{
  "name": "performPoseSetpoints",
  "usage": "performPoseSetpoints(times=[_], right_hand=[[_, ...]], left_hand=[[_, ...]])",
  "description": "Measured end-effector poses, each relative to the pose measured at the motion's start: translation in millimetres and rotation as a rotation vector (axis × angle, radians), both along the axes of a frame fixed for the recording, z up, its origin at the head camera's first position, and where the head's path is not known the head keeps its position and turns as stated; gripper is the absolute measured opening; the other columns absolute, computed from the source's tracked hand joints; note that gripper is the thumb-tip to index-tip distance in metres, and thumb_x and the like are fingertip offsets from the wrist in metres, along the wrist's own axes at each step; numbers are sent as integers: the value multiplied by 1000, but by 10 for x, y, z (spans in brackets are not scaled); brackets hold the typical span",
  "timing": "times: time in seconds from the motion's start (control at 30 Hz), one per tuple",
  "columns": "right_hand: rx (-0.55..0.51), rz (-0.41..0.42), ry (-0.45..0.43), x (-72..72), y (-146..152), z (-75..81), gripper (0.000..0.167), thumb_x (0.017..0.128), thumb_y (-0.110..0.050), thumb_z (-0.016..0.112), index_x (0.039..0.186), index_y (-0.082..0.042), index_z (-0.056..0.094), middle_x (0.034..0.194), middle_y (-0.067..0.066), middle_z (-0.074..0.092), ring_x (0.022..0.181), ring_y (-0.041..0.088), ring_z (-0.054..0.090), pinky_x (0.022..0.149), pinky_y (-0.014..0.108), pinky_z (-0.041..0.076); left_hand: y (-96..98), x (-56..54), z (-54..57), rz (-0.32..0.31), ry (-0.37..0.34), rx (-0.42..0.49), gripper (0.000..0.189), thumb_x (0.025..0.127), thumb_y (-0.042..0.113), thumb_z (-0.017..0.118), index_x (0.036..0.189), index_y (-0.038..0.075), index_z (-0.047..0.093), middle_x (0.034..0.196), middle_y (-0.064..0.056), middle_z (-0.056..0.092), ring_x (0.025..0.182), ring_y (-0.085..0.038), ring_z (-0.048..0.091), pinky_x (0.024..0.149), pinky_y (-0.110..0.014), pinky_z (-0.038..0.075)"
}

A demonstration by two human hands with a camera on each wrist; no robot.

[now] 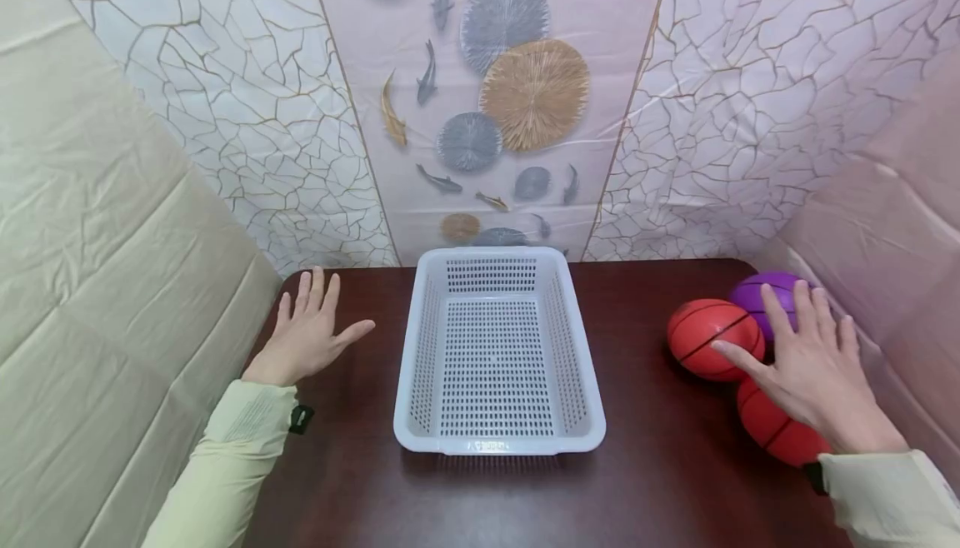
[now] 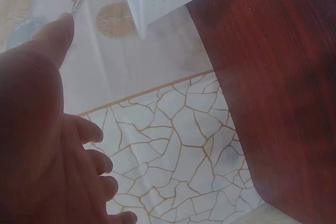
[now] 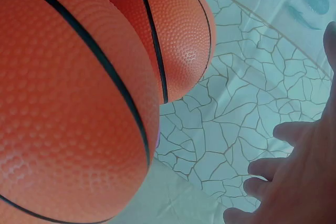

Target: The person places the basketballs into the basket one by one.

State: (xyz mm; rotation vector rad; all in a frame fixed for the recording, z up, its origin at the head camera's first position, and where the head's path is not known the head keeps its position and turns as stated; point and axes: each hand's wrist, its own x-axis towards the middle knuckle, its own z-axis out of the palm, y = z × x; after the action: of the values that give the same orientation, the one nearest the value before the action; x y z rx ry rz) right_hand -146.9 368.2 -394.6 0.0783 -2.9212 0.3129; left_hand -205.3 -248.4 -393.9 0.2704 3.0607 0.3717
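Right hand [image 1: 821,377] out over the cluster at the counter's [image 1: 645,481] right side, grip spread wide: the first red ball [image 1: 705,336] on the left, the second red ball [image 1: 776,427] nearer the person, and the purple ball [image 1: 753,291] tucked behind! Across the way, left hand [image 1: 306,338] hovers by the left edge, grip just as wide, and between them the white basket [image 1: 495,446] sits upright.
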Motion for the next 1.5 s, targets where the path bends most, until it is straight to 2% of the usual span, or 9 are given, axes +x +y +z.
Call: performPoseSetpoints(times=[0.23,0.33,0.5,0.67,0.8,0.93,1.1,1.3,1.5], right_hand=[[-7,-24,1,40,6,35,104,88,-64,55,156,-7,1,155,29,-18,140,45,-22,103,63,-23],[-28,-60,-12,162,27,36,105,89,-63,55,155,-5,-2,154,28,-22,139,44,-25,103,63,-23],[-87,-161,15,549,85,-49,110,85,-60,62,155,-4,-2,154,32,-16,140,47,-21,104,68,-17],[-216,-295,111,866,217,-203,110,81,-53,70,153,3,7,152,38,-3,141,53,-7,110,65,-7],[-294,-422,107,962,257,-323,110,82,-52,69,153,4,7,152,38,-3,141,52,-3,112,64,0],[-349,-516,58,1017,219,-470,108,83,-53,69,154,-1,7,155,33,-4,140,56,-4,107,72,3],[-453,-607,92,1038,154,-615,108,78,-48,75,155,-5,13,159,26,2,140,54,1,107,72,7],[-503,-598,122,951,130,-698,111,75,-45,79,155,-5,15,158,26,4,138,52,6,106,72,9],[-502,-583,129,845,92,-728,111,72,-45,81,155,-6,18,157,26,7,136,54,9,101,74,11]], left_hand=[[96,97,-97,-17,18,32,103,91,72,38,154,1,0,158,-21,-17,143,-36,-20,113,-59,-8],[295,333,-198,-47,25,135,100,91,71,41,156,6,2,159,-14,-15,145,-31,-17,115,-56,-3],[688,879,-426,-55,67,328,95,90,66,50,157,13,7,161,-5,-10,147,-26,-9,115,-56,7],[1042,1138,-706,-55,186,464,93,89,54,63,156,9,17,163,-3,-3,148,-28,1,111,-62,17],[1172,1173,-823,-11,228,543,98,83,52,71,155,8,21,163,-2,0,148,-30,4,109,-63,23],[1195,1158,-863,46,169,607,104,79,58,73,156,13,20,163,1,-2,148,-29,5,108,-61,27],[1187,1120,-900,74,123,654,105,76,58,76,156,18,20,162,5,-1,146,-30,12,105,-63,32],[1196,1073,-948,87,152,699,107,72,54,80,156,17,24,162,11,3,146,-26,15,106,-62,29],[1186,1088,-931,76,92,646,127,66,63,80,157,13,7,162,6,-8,145,-30,14,107,-57,33]])
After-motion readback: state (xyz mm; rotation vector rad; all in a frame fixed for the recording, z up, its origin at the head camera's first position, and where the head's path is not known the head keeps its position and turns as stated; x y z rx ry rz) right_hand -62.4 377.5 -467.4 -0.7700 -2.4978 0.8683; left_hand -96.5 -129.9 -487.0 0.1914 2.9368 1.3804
